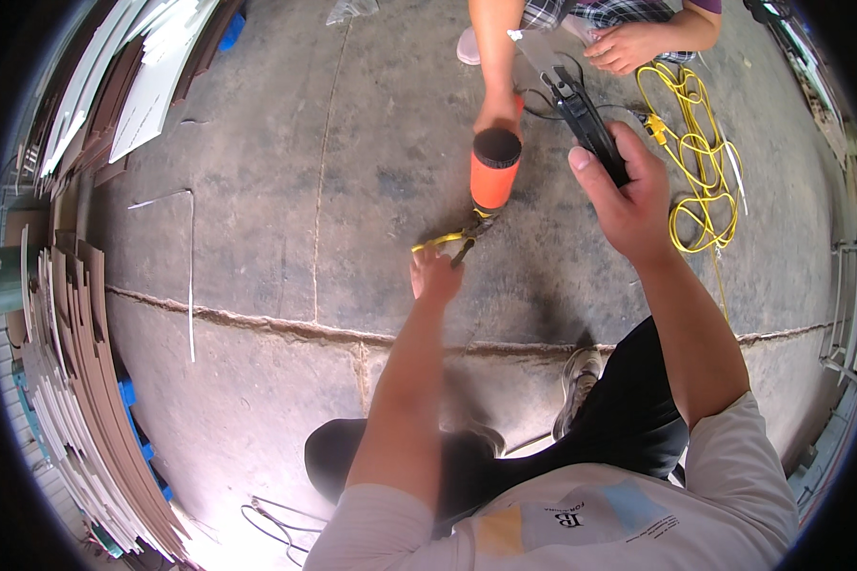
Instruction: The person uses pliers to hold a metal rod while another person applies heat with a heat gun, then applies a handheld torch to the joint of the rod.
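One white shirt (562, 547) is filling the lower edge. Left to right: left hand (435, 276) is gripping one yellow-and-dark piece (438, 242); one orange-and-black cylinder (494, 181) is showing just beyond, joining unclear; one co-worker's hand (498, 112) is reaching behind it; right hand (635, 195) is gripping one raised black handheld tool (590, 128); one yellow cable (703, 157) is lying on floor (257, 238).

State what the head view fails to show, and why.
From the head view:
Lower end of the long black tool: hidden by the grip of the right hand.
Far end of the slim yellow-handled tool by the left hand: unclear, overlapped by the orange-red, black-capped cylinder.
Co-worker's bare hand behind that cylinder: partly covered by the cap.
Co-worker's head: cut off by the top edge.
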The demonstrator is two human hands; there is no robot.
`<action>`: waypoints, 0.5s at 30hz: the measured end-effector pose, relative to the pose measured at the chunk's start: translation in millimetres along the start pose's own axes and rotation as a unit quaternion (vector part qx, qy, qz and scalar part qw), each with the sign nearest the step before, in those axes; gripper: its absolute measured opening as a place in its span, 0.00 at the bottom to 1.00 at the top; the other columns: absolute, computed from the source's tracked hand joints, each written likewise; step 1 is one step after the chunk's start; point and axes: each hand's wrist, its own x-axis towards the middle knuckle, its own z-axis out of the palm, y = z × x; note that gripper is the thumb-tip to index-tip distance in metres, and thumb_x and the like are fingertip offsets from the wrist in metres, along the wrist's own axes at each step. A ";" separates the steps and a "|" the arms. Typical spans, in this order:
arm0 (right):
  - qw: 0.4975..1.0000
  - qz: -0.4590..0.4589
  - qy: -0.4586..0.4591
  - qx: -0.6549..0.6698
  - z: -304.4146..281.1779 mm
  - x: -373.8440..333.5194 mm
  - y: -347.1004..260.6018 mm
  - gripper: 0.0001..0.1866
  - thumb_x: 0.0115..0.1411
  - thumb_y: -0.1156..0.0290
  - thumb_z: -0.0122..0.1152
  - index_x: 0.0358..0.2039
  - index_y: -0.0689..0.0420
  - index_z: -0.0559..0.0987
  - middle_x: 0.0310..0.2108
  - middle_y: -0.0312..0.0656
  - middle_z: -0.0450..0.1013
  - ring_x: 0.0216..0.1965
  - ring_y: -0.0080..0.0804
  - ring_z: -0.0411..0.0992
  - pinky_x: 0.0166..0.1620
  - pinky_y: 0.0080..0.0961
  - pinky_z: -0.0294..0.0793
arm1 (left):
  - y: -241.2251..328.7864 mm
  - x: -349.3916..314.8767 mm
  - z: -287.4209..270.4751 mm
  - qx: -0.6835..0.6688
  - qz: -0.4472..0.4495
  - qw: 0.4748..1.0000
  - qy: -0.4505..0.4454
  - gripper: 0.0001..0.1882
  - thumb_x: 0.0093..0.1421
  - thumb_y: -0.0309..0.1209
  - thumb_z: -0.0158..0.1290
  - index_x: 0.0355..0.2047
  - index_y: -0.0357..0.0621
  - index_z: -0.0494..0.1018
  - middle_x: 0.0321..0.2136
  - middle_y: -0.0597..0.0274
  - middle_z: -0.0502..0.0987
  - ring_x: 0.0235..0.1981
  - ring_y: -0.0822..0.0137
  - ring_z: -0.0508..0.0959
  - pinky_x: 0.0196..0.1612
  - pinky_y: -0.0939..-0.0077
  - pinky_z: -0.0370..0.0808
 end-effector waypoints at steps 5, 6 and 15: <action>0.999 0.008 -0.040 -0.021 -3.5 -1.4 -4.9 0.07 0.68 0.71 0.64 0.40 0.61 0.77 0.25 0.27 0.67 0.26 0.12 0.60 0.30 0.16 0.60 | -3.2 0.5 13.1 -0.008 0.013 0.999 0.041 0.21 0.59 0.49 0.60 0.40 0.44 0.85 0.59 0.54 0.70 0.63 0.45 0.64 0.63 0.51 0.67; 0.999 0.011 -0.041 -0.021 -3.7 -1.4 -5.0 0.07 0.68 0.71 0.64 0.40 0.61 0.77 0.25 0.27 0.67 0.27 0.12 0.60 0.30 0.16 0.60 | -4.0 0.3 11.9 -0.012 0.016 0.999 0.038 0.21 0.59 0.49 0.60 0.40 0.44 0.85 0.59 0.54 0.70 0.63 0.45 0.63 0.64 0.51 0.67; 0.999 0.011 -0.003 0.030 -2.2 1.3 5.1 0.11 0.65 0.68 0.69 0.35 0.61 0.77 0.18 0.27 0.65 0.22 0.12 0.59 0.25 0.19 0.59 | -12.0 20.4 -16.4 -0.072 -0.023 0.986 -0.147 0.25 0.59 0.51 0.56 0.40 0.42 0.84 0.58 0.48 0.72 0.59 0.41 0.67 0.63 0.51 0.67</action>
